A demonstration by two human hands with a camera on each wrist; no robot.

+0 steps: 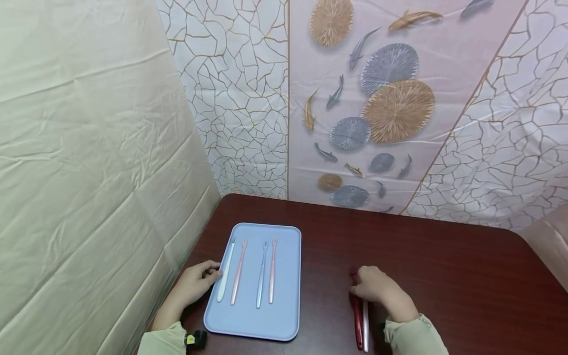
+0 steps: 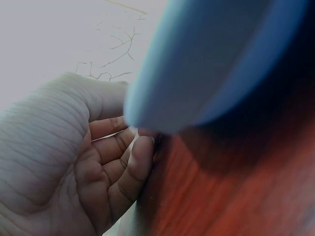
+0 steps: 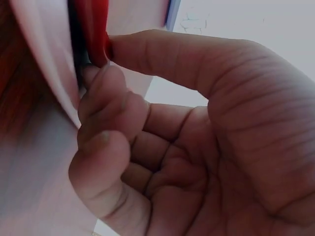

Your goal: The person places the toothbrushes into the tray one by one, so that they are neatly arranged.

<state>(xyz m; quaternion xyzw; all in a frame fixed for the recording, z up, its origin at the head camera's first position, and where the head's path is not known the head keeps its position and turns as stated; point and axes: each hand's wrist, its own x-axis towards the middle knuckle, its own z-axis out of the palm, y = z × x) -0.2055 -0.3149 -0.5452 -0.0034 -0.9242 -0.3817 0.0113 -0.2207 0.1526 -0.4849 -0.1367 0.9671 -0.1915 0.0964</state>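
A light blue tray (image 1: pixel 253 323) lies on the table, holding several toothbrushes: a white one (image 1: pixel 225 276), a pink one (image 1: pixel 237 278), a blue one (image 1: pixel 261 281) and another pink one (image 1: pixel 272 276). At the tray's left edge, my left hand (image 1: pixel 195 283) grips the rim, thumb on it and the other fingers curled below. To the right, my right hand (image 1: pixel 377 286) pinches a slim red handle (image 3: pixel 93 29) between thumb and forefinger; its far end is dark red. A pale pink, shiny handle (image 1: pixel 366 328) lies close alongside the red one, partly covered by the hand.
The dark red-brown table (image 1: pixel 426 256) ends at a patterned curtain (image 1: pixel 248 98) at the back and a cream cloth wall (image 1: pixel 111 197) on the left. A small black object with a yellow label (image 1: pixel 191 339) is by the left sleeve.
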